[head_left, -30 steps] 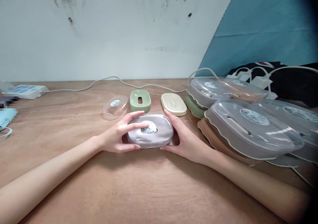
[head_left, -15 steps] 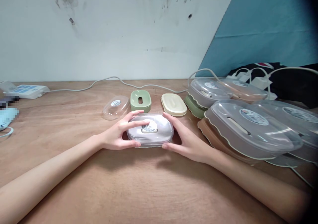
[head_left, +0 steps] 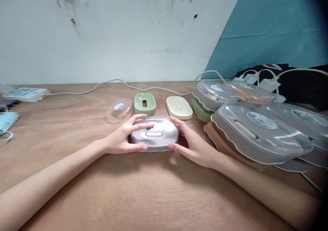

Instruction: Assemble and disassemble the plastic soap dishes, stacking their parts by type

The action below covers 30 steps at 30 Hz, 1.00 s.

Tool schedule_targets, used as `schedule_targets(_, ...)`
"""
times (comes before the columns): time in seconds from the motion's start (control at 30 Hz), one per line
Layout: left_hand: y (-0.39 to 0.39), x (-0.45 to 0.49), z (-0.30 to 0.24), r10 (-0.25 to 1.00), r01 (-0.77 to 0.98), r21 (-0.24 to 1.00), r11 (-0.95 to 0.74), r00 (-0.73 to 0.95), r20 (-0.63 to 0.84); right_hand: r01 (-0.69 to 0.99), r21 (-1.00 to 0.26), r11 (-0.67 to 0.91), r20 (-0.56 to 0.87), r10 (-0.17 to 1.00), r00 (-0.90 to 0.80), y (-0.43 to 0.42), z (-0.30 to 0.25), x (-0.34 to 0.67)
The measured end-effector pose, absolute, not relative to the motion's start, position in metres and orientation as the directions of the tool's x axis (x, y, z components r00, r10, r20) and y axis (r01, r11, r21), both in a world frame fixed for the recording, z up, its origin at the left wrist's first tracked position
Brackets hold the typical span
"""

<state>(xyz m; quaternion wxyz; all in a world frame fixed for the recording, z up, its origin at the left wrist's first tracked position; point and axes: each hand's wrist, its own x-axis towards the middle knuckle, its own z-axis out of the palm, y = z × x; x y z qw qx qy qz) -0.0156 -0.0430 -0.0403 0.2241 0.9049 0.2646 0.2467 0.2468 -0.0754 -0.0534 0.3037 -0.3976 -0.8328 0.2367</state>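
A small oval box with a clear lid [head_left: 155,134] sits on the wooden table [head_left: 77,128] in the middle. My left hand [head_left: 122,139] grips its left end, with the forefinger lying across the top of the lid. My right hand [head_left: 191,143] holds its right end, thumb on the far side and fingers curled round the near edge. Just behind it lie a loose clear lid [head_left: 118,110], a green tray with a slot [head_left: 145,103] and a cream tray [head_left: 179,107].
Several larger scalloped dishes with clear lids [head_left: 256,132] are stacked at the right. A white power strip [head_left: 24,94] and its cable [head_left: 107,84] run along the back edge by the wall. Chargers on dark cloth [head_left: 269,84] lie at the far right.
The clear lid has tilted and shifted slightly under both hands; the round sticker is now partly covered by my left forefinger. My right fingers have curled further round the near edge.
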Motion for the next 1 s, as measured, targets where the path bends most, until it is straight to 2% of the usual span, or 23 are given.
schedule_targets(0.33, -0.044, -0.015, -0.029, 0.627, 0.431, 0.548, -0.717, 0.742, 0.236, 0.513, -0.653, 0.557, 0.310, 0.815, -0.489, -0.076, -0.053, 0.245)
schedule_targets(0.47, -0.042, -0.015, -0.029, 0.593, 0.393, 0.534, -0.749, 0.756, 0.275, 0.483, -0.671, 0.563, 0.302, 0.802, -0.515, -0.077, -0.054, 0.245)
schedule_targets(0.7, -0.039, -0.020, -0.042, 0.499, 0.246, 0.528, -0.813, 0.763, 0.412, 0.518, -0.550, 0.655, 0.365, 0.746, -0.557, -0.076, -0.049, 0.243)
schedule_targets(1.0, -0.039, -0.020, -0.043, 0.517, 0.256, 0.559, -0.789, 0.768, 0.378, 0.542, -0.500, 0.675, 0.387, 0.734, -0.558, -0.078, -0.050, 0.244)
